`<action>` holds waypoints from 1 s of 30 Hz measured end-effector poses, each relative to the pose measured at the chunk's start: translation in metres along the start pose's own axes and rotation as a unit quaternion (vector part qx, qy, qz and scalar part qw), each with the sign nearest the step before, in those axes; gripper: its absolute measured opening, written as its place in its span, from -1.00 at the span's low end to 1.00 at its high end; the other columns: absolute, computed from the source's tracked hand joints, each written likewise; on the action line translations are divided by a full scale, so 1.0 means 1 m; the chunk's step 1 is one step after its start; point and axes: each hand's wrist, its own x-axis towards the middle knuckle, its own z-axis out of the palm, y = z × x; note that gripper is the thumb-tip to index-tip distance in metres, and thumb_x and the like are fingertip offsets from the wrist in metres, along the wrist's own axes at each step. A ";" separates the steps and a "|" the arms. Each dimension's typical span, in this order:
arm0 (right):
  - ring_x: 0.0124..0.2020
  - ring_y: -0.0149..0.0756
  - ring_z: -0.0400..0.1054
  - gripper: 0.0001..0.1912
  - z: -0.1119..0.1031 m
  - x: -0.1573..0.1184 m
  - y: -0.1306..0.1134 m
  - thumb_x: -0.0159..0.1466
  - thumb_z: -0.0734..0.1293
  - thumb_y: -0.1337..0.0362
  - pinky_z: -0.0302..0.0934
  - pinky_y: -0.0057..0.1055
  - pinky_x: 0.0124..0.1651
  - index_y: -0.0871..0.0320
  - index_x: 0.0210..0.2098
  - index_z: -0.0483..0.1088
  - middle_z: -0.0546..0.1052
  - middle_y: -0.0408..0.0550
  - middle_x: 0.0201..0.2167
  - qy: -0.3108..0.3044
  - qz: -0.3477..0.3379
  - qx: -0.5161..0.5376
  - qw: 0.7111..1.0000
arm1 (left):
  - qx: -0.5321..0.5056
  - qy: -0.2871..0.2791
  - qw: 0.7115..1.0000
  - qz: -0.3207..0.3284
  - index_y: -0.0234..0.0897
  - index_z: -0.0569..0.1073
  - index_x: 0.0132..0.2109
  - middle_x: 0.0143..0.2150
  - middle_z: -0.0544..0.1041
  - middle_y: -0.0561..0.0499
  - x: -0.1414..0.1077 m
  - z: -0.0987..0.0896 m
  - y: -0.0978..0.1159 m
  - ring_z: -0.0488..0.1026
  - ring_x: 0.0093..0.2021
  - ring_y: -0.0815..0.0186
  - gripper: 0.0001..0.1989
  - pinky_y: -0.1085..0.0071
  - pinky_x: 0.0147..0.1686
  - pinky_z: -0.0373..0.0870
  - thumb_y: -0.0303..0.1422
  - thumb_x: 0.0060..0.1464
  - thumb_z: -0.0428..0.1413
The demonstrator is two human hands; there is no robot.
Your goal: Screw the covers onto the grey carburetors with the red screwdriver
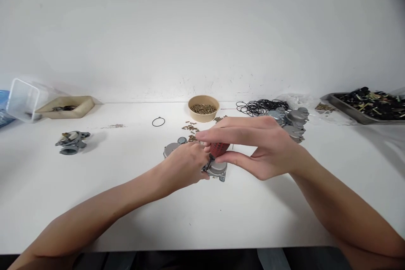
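Note:
My right hand (262, 143) is closed around the red, dark-patterned handle of a screwdriver (219, 149), which is tilted and points down. Its tip is hidden behind my left fingers and the metal part. Directly below it is a grey metal carburetor bowl (218, 169), and my left hand (185, 164) grips it with fingers curled at its left side. Just behind my left hand lies another round grey carburetor bowl (171, 148) with a bolt head (182, 140) beside it. Small brass screws (191, 128) are scattered beyond my hands.
A tan bowl (204, 119) of brass screws stands near the wall. Black rubber rings (262, 107) lie in a heap, with a single ring (158, 122) apart. A carburetor body (72, 142) sits left, more metal bowls (294, 120) right. A metal tray (344, 112) holds mixed parts.

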 end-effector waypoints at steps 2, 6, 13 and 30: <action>-0.19 -0.41 0.52 -0.46 -0.003 0.001 -0.001 0.39 0.27 0.53 0.51 -0.40 -0.17 0.04 0.30 0.35 0.63 -0.07 -0.14 0.002 -0.014 0.011 1.000 | 0.015 -0.011 1.000 -0.012 -0.26 0.45 0.11 -0.03 0.60 -0.13 0.000 -0.001 0.001 0.58 -0.02 0.01 -0.54 0.22 -0.13 0.53 -0.35 0.10 0.38; -0.16 -0.37 0.57 -0.42 -0.018 0.001 -0.007 0.33 0.34 0.56 0.57 -0.39 -0.17 0.07 0.29 0.39 0.66 -0.05 -0.08 0.041 -0.029 0.029 0.998 | 0.015 -0.033 0.999 -0.016 -0.27 0.33 0.29 -0.08 0.62 -0.12 -0.003 -0.013 0.000 0.61 -0.13 0.04 -0.29 0.27 -0.25 0.51 -0.27 0.07 0.41; -0.20 -0.18 0.62 -0.39 -0.030 0.002 -0.010 0.19 0.48 0.56 0.65 -0.22 -0.19 0.05 0.20 0.50 0.65 -0.04 -0.17 0.201 -0.057 0.024 0.978 | -0.026 0.037 0.997 -0.059 -0.02 0.24 0.44 0.13 0.58 -0.09 -0.044 -0.058 -0.030 0.55 0.02 0.13 -0.24 0.25 -0.01 0.49 -0.27 0.17 0.34; -0.22 -0.29 0.58 -0.49 0.024 0.061 0.041 0.23 0.50 0.47 0.61 -0.34 -0.20 0.02 0.14 0.54 0.63 -0.06 -0.17 0.102 0.001 0.078 0.992 | -0.310 0.217 0.926 0.000 -0.11 0.23 0.43 0.33 0.42 -0.18 -0.073 0.055 -0.086 0.41 0.30 0.05 -0.23 0.10 0.32 0.36 -0.19 0.18 0.34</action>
